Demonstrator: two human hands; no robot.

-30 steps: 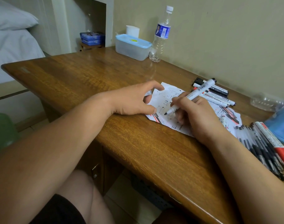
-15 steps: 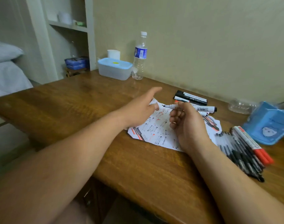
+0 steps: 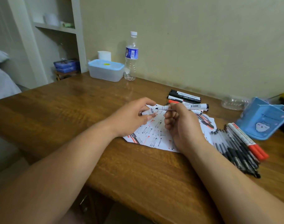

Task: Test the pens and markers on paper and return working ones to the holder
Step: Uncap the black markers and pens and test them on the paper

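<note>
Two bare hands meet in the centre of the frame, above a scribbled sheet of paper (image 3: 154, 138) on a wooden table (image 3: 73, 113). The right hand (image 3: 183, 126) grips a white marker (image 3: 189, 107) between thumb and curled fingers. It holds the marker about level, with the dark tip bare and pointing towards the left of the frame. The left hand (image 3: 131, 118) pinches a short white cap (image 3: 147, 112) just beside that tip, not yet on it. We judge the step in hand to be recapping.

To us the marker looks light, stiff and smooth. Its hard plastic barrel should not bend and should need little force, though the glossy surface could turn in the fingers. We would hold it at mid-barrel, where the right hand has it, clear of the inked tip, which could stain skin or table. The cap is small and easy to drop. A pinch on its sides leaves the open end free to meet the tip, and it probably needs a firm, straight push to seat.

The blue holder (image 3: 264, 120) sits at the right edge of the frame, apparently tipped over and well apart from the hands. A row of dark pens (image 3: 235, 147) and red markers (image 3: 246, 139) lies between it and the paper. Some loose markers (image 3: 185, 96) lie just above the hands. A water bottle (image 3: 131, 57) and a lidded plastic box (image 3: 105, 70) stand at upper centre, by the wall.
</note>
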